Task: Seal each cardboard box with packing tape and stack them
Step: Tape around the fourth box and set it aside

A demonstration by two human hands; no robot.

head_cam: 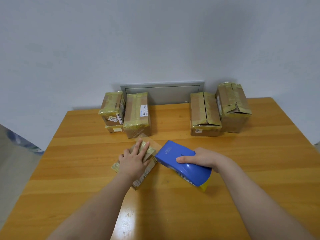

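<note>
A small cardboard box lies at the middle of the wooden table, wrapped in yellowish tape. My left hand presses flat on its top with straight fingers. My right hand grips a blue tape dispenser, whose front end sits against the box's right side. A strip of clear tape runs from the dispenser over the box's far end.
At the back left, a taped box sits on a flatter box, with a taller taped box beside them. Two boxes with loose flaps stand at the back right. A grey wall panel lies behind.
</note>
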